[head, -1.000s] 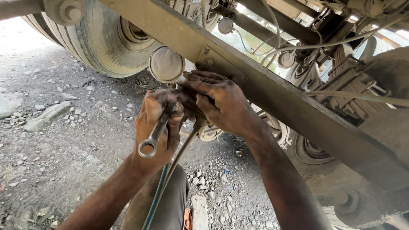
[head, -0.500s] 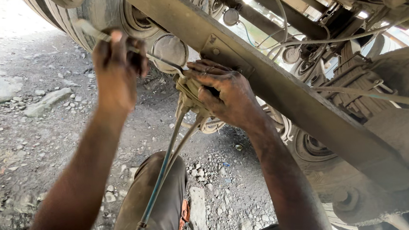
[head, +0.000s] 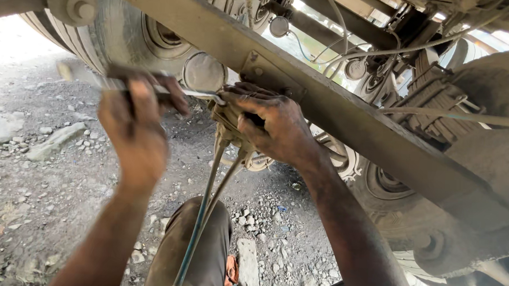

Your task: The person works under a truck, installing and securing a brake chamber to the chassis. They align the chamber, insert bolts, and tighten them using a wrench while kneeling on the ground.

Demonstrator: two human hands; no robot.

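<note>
Swinging back in from the raised position of half a second ago, the left hand (head: 136, 126) is now bringing the wrench (head: 137, 86) level toward the fitting, its fingers (head: 173, 96) curled tight around the blurred shaft, and the shiny end is reaching across to where the other hand is working. Over there the right hand (head: 272, 126) is staying put, greasy fingers (head: 242, 102) wrapped closed over the small fitting (head: 224, 116) just under the long rusty frame beam (head: 336, 112). Two thin hoses (head: 206, 204) are hanging down from that fitting, running past the person's bent knee (head: 198, 243) in dark trousers. Behind the wrench, a round metal cap (head: 203, 72) is sitting just beside the big tyre (head: 122, 34). Off to the right, a leaf spring pack (head: 434, 93) is sitting above the beam, with cables looping overhead. Below it all, gravel ground (head: 35, 196) is spreading out, littered with stones.
</note>
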